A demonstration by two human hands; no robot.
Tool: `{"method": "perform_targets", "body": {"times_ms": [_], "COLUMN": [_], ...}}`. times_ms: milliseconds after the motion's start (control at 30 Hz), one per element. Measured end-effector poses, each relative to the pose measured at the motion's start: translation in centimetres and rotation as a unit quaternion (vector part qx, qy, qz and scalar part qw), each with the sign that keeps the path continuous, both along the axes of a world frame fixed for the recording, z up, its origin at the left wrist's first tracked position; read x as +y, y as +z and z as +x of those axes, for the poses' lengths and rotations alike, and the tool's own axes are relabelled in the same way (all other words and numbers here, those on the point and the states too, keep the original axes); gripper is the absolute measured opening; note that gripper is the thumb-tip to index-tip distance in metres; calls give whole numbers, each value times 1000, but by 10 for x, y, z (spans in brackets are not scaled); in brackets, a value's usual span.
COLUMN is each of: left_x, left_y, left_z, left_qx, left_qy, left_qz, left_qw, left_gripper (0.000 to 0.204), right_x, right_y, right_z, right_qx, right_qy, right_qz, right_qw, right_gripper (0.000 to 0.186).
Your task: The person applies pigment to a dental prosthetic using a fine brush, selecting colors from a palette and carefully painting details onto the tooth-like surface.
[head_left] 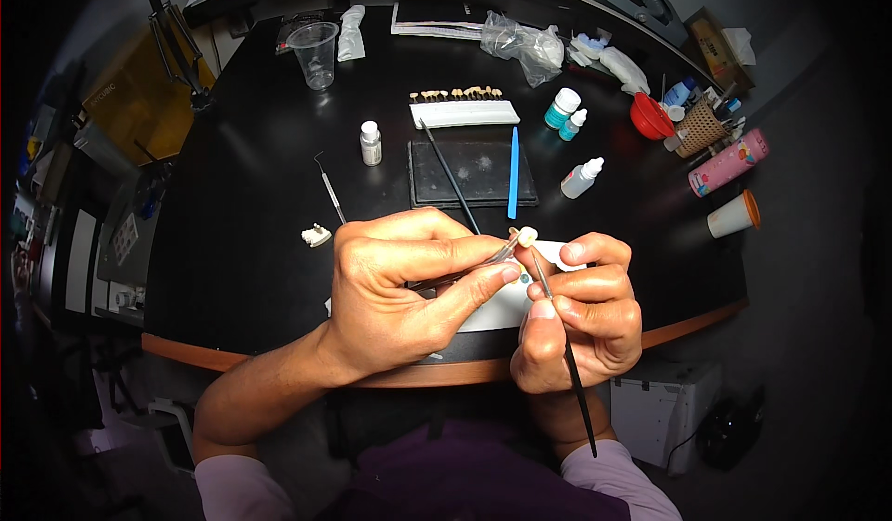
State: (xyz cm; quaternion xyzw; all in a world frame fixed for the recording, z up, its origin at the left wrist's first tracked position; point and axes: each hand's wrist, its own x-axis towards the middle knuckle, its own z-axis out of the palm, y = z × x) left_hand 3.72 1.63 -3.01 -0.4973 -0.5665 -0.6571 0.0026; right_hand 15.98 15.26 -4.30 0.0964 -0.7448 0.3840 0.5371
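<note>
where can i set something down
The table is bare left of the metal probe and white piece, and between the clear dropper bottle and orange-rimmed cup. It's crowded around the black slab and, back right, the red bowl.

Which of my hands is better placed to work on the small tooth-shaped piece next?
Probably your right hand: it holds the thin black-handled tool, its tip near the tooth-shaped piece. Your left hand is busy with tweezers that hold it.

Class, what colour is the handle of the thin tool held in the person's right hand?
The handle is black; it shows best in the head view.
</note>
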Motion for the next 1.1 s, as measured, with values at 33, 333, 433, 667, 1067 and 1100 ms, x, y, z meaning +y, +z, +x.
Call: {"method": "perform_targets", "body": {"times_ms": [33, 333, 433, 667, 1067, 1100], "left_x": [0, 0, -1, -1, -5, -4], "left_y": [0, -2, 1, 2, 8, 6], "left_z": [0, 0, 0, 1, -2, -2], "left_qx": [11, 26, 29, 27, -238, -235], "left_qy": [7, 16, 18, 16, -110, -118], "left_qz": [-1, 8, 6, 4, -80, -80], "left_qw": [1000, 999, 999, 1000, 962, 961], "left_gripper": [20, 22, 22, 21, 18, 21], "right_x": [1, 0, 0, 1, 2, 3], "right_y": [0, -1, 1, 3, -1, -1], "right_z": [1, -1, -1, -1, -5, -7], "right_qx": [0, 7, 2, -1, 4, 9], "right_qy": [-2, -6, -10, -14, -23, -33], "right_qz": [10, 10, 16, 26, 34, 50], "right_qw": [1000, 1000, 1000, 1000, 999, 998], "right_gripper": [27, 26, 26, 26, 27, 29]}}
